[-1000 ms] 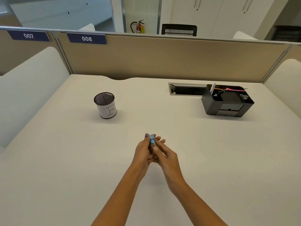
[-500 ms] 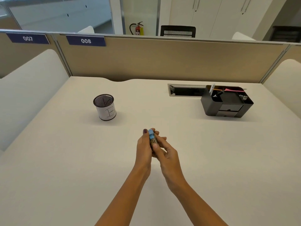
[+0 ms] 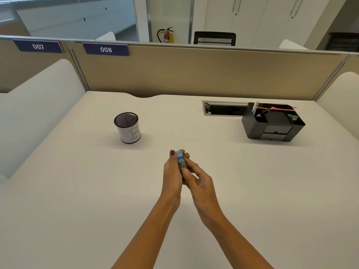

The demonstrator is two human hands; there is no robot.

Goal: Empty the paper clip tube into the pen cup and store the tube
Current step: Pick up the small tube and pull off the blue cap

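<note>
A small clear paper clip tube [image 3: 181,161] with a blue cap sits upright between both hands above the middle of the desk. My left hand [image 3: 172,172] wraps its left side, thumb up by the cap. My right hand [image 3: 200,183] grips the tube's lower part from the right. Clips show through the clear wall. The pen cup [image 3: 128,127], black mesh with a white paper label, stands to the far left of the hands. A black desk organiser [image 3: 272,123] with a small drawer stands at the far right.
The white desk [image 3: 77,191] runs to a beige partition [image 3: 194,74] at the back. A cable slot [image 3: 223,108] is cut into the desk beside the organiser. White side panels flank the desk left and right.
Both hands have carried the tube slightly forward, away from me. The grip on the tube looks the same and the cap is still on.
</note>
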